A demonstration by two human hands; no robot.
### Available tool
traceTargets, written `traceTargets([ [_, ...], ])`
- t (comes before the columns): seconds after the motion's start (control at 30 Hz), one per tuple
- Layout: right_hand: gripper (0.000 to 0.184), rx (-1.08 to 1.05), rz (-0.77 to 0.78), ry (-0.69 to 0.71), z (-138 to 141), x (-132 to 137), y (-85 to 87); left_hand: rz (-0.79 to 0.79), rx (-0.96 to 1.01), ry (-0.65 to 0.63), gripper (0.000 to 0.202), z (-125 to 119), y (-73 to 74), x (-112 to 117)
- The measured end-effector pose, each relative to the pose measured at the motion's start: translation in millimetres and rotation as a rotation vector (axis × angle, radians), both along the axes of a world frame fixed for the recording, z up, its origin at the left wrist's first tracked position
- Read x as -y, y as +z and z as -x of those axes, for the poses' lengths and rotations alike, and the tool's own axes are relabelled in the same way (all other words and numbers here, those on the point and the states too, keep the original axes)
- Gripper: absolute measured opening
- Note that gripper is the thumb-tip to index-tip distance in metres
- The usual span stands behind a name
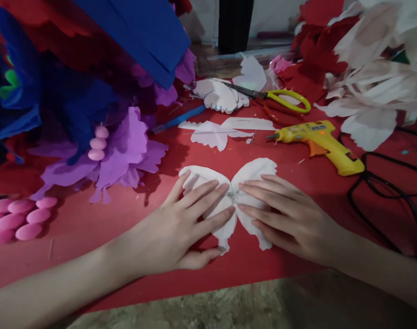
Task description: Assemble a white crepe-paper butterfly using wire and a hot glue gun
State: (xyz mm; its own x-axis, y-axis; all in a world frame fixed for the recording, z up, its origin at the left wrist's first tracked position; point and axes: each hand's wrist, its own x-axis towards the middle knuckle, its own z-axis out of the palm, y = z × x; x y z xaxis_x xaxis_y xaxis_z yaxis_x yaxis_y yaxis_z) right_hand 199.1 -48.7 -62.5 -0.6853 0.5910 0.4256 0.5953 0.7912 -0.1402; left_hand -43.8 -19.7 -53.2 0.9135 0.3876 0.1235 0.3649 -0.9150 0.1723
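Note:
A white butterfly cut-out [254, 171] lies with its wings spread on the red table covering [167, 267], near the front edge. My left hand [191, 214] rests flat on its left wing, fingers apart. On the right wing lie the stretched fingers of my right hand [290, 212]. Between my fingertips the narrow middle of the butterfly shows, gathered and greyish. Parts of both wings are hidden under my hands. Just beyond lies a smaller white cut-out piece [211, 135] with a thin needle-like line across it.
A yellow glue gun [319, 139] lies at the right, near a looped black cord [400, 192]. Behind are scissors [287, 98], a blue pen-like tool [181, 118] and stacked white butterfly shapes [222, 96]. Purple butterflies [121, 160] and pink oval pieces [21, 219] lie left; white cut-outs [369, 123] pile up right.

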Motion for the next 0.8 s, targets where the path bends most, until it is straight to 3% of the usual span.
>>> traceTargets([
  [0.8,0.02,-0.016,-0.025,-0.025,3.8,0.0,1.4,0.045,-0.024,0.005,0.048,0.1,-1.6,0.4],
])
